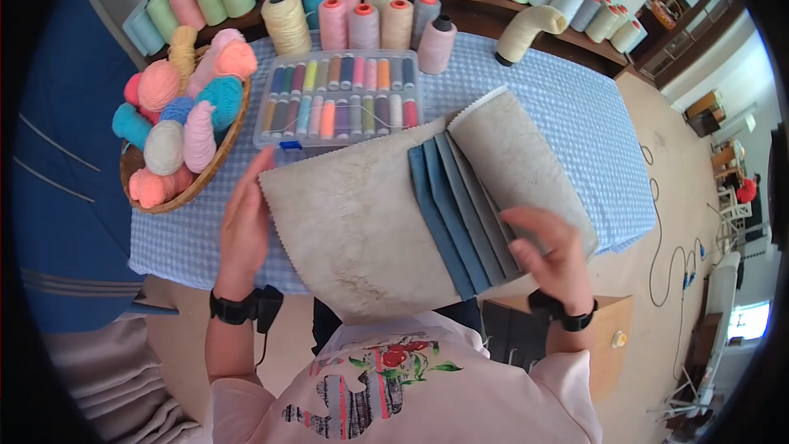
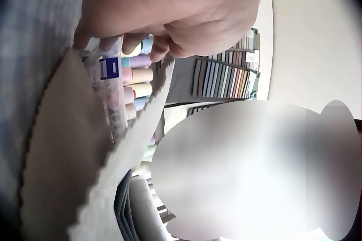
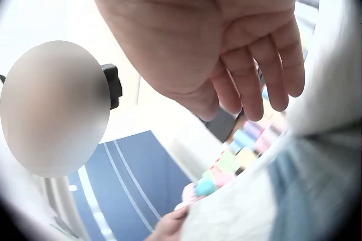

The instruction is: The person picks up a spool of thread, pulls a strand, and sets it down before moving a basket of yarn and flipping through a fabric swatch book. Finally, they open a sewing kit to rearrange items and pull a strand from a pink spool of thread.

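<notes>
A fabric sample book [image 1: 353, 205] lies spread over the front of the table, with a large beige page to the left and several narrow blue and grey swatches [image 1: 460, 214] fanned across its middle. Its right part [image 1: 526, 156] curves up as a rolled beige sheet. My left hand [image 1: 246, 218] is at the zigzag left edge of the page, fingers nearly straight, fingertips right at the corner in the left wrist view. Over the swatches and the rolled sheet is my right hand [image 1: 549, 251], palm down with relaxed, extended fingers; the right wrist view shows nothing in its palm [image 3: 192, 32].
Behind the book lies a clear case [image 1: 337, 99] of small thread spools. A wicker basket [image 1: 215, 168] of yarn balls stands at the left. Large thread cones [image 1: 288, 23] line the back, and one leaning cone [image 1: 519, 39] stands further right on the checked tablecloth [image 1: 608, 140].
</notes>
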Demonstrator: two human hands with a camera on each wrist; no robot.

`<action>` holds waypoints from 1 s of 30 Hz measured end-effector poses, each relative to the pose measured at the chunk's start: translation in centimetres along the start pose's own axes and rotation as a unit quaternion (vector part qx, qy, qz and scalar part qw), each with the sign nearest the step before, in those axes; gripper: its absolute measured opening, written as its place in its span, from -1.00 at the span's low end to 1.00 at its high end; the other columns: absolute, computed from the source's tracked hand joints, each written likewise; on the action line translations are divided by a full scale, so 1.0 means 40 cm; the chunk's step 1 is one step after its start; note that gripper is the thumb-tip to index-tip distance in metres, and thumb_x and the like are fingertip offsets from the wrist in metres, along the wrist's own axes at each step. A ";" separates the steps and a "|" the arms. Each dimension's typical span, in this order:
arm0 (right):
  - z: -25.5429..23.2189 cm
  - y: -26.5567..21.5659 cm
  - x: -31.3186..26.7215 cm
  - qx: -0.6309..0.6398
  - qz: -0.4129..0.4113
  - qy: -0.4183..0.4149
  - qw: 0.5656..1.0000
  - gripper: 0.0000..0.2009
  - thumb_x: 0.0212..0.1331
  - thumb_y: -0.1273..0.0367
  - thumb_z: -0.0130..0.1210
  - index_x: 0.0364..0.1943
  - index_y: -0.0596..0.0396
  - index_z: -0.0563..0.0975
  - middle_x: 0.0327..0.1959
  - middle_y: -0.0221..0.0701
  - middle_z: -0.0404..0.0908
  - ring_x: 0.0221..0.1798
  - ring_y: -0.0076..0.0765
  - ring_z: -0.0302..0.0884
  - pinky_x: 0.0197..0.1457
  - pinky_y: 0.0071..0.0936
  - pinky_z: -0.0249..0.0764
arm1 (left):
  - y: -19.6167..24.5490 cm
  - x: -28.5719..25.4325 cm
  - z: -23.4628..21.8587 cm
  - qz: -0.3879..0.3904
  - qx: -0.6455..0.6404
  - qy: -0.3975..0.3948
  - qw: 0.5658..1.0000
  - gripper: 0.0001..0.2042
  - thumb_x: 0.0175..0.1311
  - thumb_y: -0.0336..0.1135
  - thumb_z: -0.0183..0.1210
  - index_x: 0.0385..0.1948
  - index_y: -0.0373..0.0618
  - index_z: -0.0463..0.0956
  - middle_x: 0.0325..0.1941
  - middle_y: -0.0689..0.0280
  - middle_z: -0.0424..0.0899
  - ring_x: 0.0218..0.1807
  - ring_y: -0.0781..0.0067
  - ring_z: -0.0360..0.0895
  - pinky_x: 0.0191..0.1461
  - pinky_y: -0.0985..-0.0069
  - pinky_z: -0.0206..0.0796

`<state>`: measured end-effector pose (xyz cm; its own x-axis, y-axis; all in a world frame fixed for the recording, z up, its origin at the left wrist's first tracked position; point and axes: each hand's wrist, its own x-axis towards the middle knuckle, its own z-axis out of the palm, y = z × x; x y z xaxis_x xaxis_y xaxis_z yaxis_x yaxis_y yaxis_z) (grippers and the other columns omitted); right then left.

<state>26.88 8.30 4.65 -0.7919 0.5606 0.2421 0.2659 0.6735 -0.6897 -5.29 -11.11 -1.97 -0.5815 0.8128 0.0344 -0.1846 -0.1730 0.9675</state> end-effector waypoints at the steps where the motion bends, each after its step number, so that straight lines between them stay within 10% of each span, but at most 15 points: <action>1: -0.029 0.018 -0.023 -0.048 0.044 0.052 0.996 -0.73 0.00 0.51 0.17 -0.15 0.18 0.55 -0.13 -0.21 0.60 -0.06 -0.12 0.55 -0.01 -0.39 0.44 | 0.008 0.001 -0.010 0.009 0.040 0.034 0.999 -0.54 0.44 -0.26 -0.27 0.31 -0.27 0.07 0.39 0.16 0.13 0.39 0.35 0.10 0.42 0.42 -0.11; 6: -0.127 0.153 -0.157 -0.112 0.148 0.261 0.947 -0.72 0.06 0.59 0.08 -0.09 0.20 0.51 -0.04 -0.27 0.54 -0.05 -0.31 0.51 -0.08 -0.44 0.46 | 0.068 -0.002 0.022 0.120 0.245 0.043 0.961 -0.59 0.36 -0.36 -0.15 0.23 -0.25 0.22 0.37 0.13 0.16 0.39 0.33 0.10 0.42 0.35 -0.13; 12: -0.098 0.244 -0.308 0.034 0.260 0.261 0.929 -0.60 0.06 0.61 0.05 0.05 0.16 0.40 0.07 -0.27 0.42 0.03 -0.31 0.46 -0.02 -0.49 0.45 | 0.088 0.023 0.175 0.112 0.169 -0.205 0.958 -0.64 0.21 -0.46 0.00 0.07 -0.26 0.35 0.26 0.15 0.28 0.35 0.29 0.15 0.40 0.30 -0.07; 14: -0.081 0.195 -0.283 -0.230 0.145 0.192 0.943 -0.47 -0.10 0.57 0.21 0.07 0.09 0.38 0.17 -0.16 0.33 0.21 0.00 0.31 0.18 -0.26 0.35 | 0.068 0.036 0.226 0.073 0.187 -0.305 0.931 -0.66 0.18 -0.48 0.01 0.03 -0.24 0.38 0.23 0.15 0.32 0.31 0.29 0.21 0.36 0.33 0.01; 20: -0.046 0.248 -0.260 -0.278 -0.100 0.212 0.932 -0.32 -0.35 0.39 0.40 0.05 -0.06 0.41 0.23 -0.10 0.26 0.30 0.28 0.13 0.30 0.08 0.15 | 0.031 0.049 0.315 0.075 0.297 -0.359 0.882 -0.67 0.14 -0.48 0.05 0.00 -0.15 0.43 0.19 0.17 0.37 0.25 0.24 0.30 0.29 0.36 0.13; 24: -0.091 0.224 -0.193 -0.319 -0.154 0.085 0.931 -0.41 -0.20 0.31 0.32 0.06 -0.01 0.43 0.14 -0.11 0.39 0.18 0.20 0.31 0.24 0.01 0.23 | 0.028 0.029 0.294 0.075 0.385 -0.330 0.859 -0.64 0.10 -0.49 0.06 0.00 -0.19 0.42 0.24 0.12 0.30 0.31 0.17 0.21 0.35 0.31 0.02; 28: -0.101 0.324 -0.211 -0.175 -0.116 0.187 0.960 -0.49 -0.01 0.27 0.22 0.07 0.15 0.41 0.10 -0.16 0.44 0.14 0.02 0.39 0.17 -0.15 0.31 | -0.015 -0.030 0.188 0.154 0.537 -0.121 0.821 -0.54 -0.01 -0.48 0.14 0.04 -0.17 0.38 0.25 0.08 0.28 0.32 0.07 0.18 0.37 0.27 -0.02; 30: -0.115 0.356 -0.220 0.063 0.133 0.304 0.941 -0.55 0.18 0.23 0.09 0.05 0.30 0.39 0.07 -0.19 0.46 0.12 -0.19 0.42 0.11 -0.28 0.37 | -0.031 -0.055 0.141 0.168 0.584 -0.034 0.793 -0.47 -0.05 -0.48 0.18 0.09 -0.15 0.34 0.25 0.05 0.28 0.33 0.03 0.16 0.37 0.24 -0.04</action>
<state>40.15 15.19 -4.17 -0.2346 0.8995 0.3685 0.3131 0.4288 -0.8474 0.68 -9.56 -1.84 -0.3914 0.8650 0.3141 0.8548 0.2154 0.4721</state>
